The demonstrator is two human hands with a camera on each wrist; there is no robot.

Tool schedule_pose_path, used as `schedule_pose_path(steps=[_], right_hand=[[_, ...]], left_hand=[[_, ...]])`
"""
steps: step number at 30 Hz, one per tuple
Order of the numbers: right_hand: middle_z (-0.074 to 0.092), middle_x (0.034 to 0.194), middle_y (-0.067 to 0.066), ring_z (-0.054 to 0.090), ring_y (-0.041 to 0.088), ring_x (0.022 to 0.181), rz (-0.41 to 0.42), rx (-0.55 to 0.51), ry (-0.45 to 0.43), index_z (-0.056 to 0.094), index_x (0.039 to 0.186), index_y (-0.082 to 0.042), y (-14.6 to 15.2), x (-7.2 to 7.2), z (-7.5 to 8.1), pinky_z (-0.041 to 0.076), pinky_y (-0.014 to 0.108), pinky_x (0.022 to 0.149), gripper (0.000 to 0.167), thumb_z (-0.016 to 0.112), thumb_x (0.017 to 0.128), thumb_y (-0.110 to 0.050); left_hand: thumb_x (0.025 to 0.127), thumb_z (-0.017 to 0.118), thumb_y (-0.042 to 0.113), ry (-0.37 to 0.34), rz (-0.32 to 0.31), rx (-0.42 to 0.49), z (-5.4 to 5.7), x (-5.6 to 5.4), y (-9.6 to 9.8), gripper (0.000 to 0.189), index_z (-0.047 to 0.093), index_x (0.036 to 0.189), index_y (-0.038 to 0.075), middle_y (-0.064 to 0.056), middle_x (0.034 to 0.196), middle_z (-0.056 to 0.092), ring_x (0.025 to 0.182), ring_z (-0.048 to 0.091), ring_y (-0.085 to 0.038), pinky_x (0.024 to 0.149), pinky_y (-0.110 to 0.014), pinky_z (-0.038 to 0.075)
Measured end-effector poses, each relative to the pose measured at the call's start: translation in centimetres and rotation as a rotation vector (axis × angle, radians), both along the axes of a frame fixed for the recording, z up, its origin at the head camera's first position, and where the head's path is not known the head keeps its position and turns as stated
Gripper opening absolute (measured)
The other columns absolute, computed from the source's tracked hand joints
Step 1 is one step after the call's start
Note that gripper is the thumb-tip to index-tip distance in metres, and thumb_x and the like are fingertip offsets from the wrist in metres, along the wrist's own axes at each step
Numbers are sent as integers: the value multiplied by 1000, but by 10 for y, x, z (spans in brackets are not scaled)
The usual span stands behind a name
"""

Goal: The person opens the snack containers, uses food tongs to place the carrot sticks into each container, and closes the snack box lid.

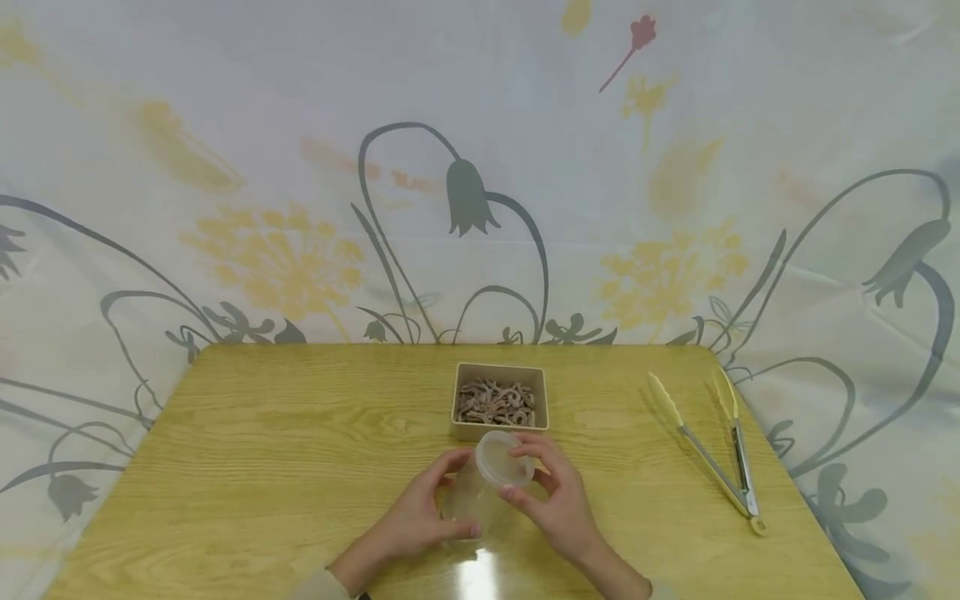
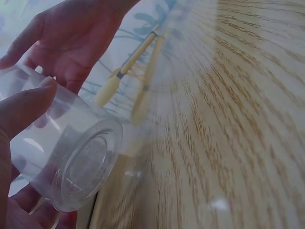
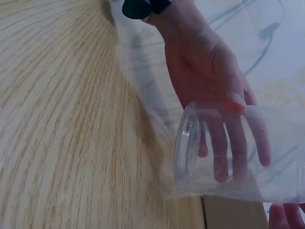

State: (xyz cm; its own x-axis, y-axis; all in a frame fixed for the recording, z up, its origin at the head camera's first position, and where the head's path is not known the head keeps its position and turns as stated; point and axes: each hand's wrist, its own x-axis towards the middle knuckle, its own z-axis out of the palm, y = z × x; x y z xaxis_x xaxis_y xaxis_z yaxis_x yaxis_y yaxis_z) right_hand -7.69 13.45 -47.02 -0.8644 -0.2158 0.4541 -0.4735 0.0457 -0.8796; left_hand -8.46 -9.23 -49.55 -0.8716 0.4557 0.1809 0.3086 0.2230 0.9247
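Both hands hold a clear, see-through plastic jar (image 1: 471,498) above the table, tilted with its whitish translucent lid (image 1: 504,460) up and away. My left hand (image 1: 420,518) wraps round the jar's body, the thumb lying along its near side. At the lid's rim my right hand (image 1: 562,504) grips with thumb and fingers. The left wrist view shows the jar's round base (image 2: 89,164) facing the camera. Through the jar wall (image 3: 279,143) in the right wrist view, the left hand's fingers show, and nothing is visible inside.
Just beyond the jar stands a beige rectangular box (image 1: 480,432) with many brownish, curled, worm-like pieces (image 1: 495,403) in it. Metal tongs (image 1: 743,462) with pale yellow tips lie spread on the right of the wood-grain table (image 1: 300,450). A flower-patterned curtain (image 1: 315,167) hangs behind.
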Motion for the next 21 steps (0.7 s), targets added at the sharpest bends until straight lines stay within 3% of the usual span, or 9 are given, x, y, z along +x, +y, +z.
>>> schedule_pose_path(steps=[5,11,16,21], right_hand=[[52,136,24,52,23,124,12,15,12,60,121,0,-2,0,0,53,36,97,44,75,81,8],[43,149,21,39,26,139,-31,81,-3,49,144,-7,-3,-1,1,41,41,109,69,77,82,2],[43,150,18,42,31,137,-66,79,-41,49,144,-5,-6,-3,4,43,42,107,67,76,84,0],[47,147,21,52,38,124,-89,66,-82,49,143,0,-10,-3,8,53,37,96,62,75,86,-3]], left_hand=[[69,91,21,21,32,-2,0,1,0,83,49,140,11,-5,135,58,123,53,-25,102,-44,47],[68,92,18,17,78,19,3,2,2,84,50,140,14,0,136,57,124,53,-23,102,-45,47],[68,92,18,71,123,7,6,4,4,86,49,142,14,1,137,55,124,53,-26,100,-51,48],[64,94,17,188,159,-44,7,4,8,91,49,143,13,-3,132,57,119,56,-28,96,-52,52]])
